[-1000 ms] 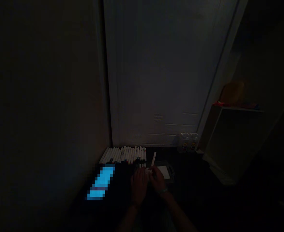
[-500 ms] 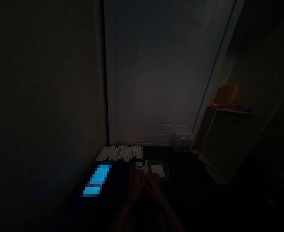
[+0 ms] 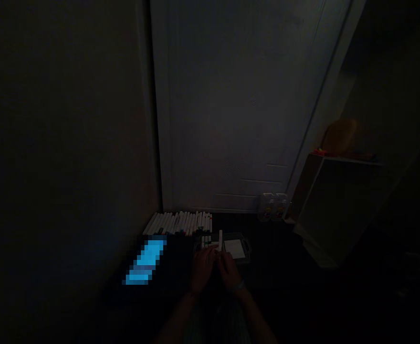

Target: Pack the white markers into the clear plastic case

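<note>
The scene is very dark. A white marker (image 3: pixel 220 239) stands nearly upright between my two hands, above an open clear case (image 3: pixel 247 253). My right hand (image 3: pixel 229 268) is closed around its lower end. My left hand (image 3: pixel 203 267) has its fingers bent and drawn together against the marker from the left; the fingertips are hard to make out. Several white markers with dark bands (image 3: pixel 205 241) lie in the left half of the case, partly hidden by my left hand. A white card-like rectangle (image 3: pixel 235 249) fills the right half.
A row of many white markers (image 3: pixel 177 223) lies behind the case at the left. A blurred, bright blue screen (image 3: pixel 145 260) is left of my hands. Two clear containers (image 3: pixel 273 207) stand at the back right, near a cabinet (image 3: pixel 339 210). A pale panel (image 3: pixel 227 119) rises behind the dark table.
The marker between my hands has become more upright and moved slightly right. My right hand has closed in toward it. The whole view has shifted slightly.
</note>
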The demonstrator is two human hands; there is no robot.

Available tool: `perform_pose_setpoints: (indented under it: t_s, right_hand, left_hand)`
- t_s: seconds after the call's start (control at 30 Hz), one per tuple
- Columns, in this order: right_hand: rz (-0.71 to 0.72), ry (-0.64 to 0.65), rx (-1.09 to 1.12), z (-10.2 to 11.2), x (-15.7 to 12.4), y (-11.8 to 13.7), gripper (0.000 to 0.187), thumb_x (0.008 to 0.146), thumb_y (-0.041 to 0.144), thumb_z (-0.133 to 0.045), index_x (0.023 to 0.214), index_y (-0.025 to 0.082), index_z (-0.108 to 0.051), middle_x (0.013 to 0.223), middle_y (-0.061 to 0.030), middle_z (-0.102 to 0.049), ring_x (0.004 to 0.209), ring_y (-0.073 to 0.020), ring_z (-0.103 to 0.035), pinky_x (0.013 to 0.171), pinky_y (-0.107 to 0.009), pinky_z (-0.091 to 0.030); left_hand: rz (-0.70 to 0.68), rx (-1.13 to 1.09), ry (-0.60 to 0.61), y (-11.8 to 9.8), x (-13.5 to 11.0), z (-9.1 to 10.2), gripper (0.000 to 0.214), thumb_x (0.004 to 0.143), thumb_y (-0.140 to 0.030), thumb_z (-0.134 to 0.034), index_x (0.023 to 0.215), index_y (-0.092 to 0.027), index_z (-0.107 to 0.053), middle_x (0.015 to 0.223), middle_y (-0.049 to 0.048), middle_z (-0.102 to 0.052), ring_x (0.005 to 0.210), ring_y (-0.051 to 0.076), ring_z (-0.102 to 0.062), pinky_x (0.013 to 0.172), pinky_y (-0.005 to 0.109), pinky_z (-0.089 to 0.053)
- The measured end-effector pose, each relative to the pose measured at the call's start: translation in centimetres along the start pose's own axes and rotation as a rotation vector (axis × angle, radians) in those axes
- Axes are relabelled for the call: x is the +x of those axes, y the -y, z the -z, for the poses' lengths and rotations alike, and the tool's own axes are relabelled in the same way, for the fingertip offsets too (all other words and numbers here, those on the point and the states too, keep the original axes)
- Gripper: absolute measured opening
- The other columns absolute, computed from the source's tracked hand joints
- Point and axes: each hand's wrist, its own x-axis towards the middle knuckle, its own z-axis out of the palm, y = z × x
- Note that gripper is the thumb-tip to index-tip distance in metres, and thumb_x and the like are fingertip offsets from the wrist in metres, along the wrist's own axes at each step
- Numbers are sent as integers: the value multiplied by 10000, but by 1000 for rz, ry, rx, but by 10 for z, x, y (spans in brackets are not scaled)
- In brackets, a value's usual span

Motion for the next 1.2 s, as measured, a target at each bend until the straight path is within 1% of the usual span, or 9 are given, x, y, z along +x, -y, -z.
perform_pose_setpoints:
  t_s: [0.1,0.2,0.37,0.53,0.63,0.73,0.87,1.07,1.2]
  right_hand:
    - [-67,-67,101,0,2,1,191,930,276,-287,1017,220,-447,933,-47,-532,860,-160,-527,790,-311,-439]
    - [-79,-117,135,0,3,1,186,932,282,-288,1044,212,-420,954,-55,-520,886,-158,-525,808,-307,-433]
    - [-27,-95,125,1,2,1,235,906,277,-361,1123,203,-410,1024,-77,-516,943,-180,-517,845,-335,-419]
    - [-28,-108,101,2,0,0,347,862,266,-440,1196,196,-379,988,-73,-536,863,-184,-542,782,-325,-442]
    - [-38,-140,65,1,-1,-2,383,845,259,-464,1212,193,-376,927,-59,-559,807,-182,-554,740,-314,-449]
    - [-37,-154,1,1,-2,-2,381,840,253,-468,1208,193,-389,980,-72,-561,846,-190,-551,768,-324,-439]
    - [-42,-138,-69,2,-2,0,392,833,258,-475,1209,183,-395,1008,-81,-567,863,-195,-545,783,-330,-425]
    - [-97,-134,-169,7,2,6,320,806,327,-547,1101,212,-506,802,-13,-605,783,-186,-541,769,-320,-385]
    - [-105,-123,-196,8,2,4,229,809,348,-550,998,223,-579,825,-13,-619,799,-179,-536,769,-304,-360]
  left_hand:
    - [5,-60,13,-2,1,2,342,898,-276,-304,1160,-257,-523,1129,3,-623,1057,152,-553,935,339,-409]
    - [11,-87,-15,0,1,-1,345,888,-293,-339,1188,-241,-500,1156,24,-609,1064,165,-553,932,346,-413]
    - [46,-149,-69,10,3,-10,356,869,-318,-390,1197,-225,-494,1085,42,-638,997,171,-587,885,339,-444]
    - [86,-183,-100,18,2,-14,340,853,-324,-418,1152,-210,-532,1094,67,-631,999,185,-588,882,344,-446]
    - [54,-154,-49,17,1,-13,313,840,-320,-439,1110,-215,-558,1048,64,-642,982,194,-589,889,368,-438]
    - [6,-105,-3,16,1,-12,255,816,-331,-475,1000,-218,-611,1009,56,-649,984,208,-581,886,386,-437]
    - [16,-100,-22,13,1,-11,234,800,-347,-494,930,-212,-633,975,53,-654,959,206,-585,876,382,-442]
    - [133,-334,-80,4,2,-5,294,775,-338,-526,1035,-203,-554,963,49,-640,922,185,-602,833,337,-465]
    - [268,-544,-181,0,1,-1,510,736,-348,-586,1193,-206,-411,960,48,-638,897,174,-616,806,319,-475]
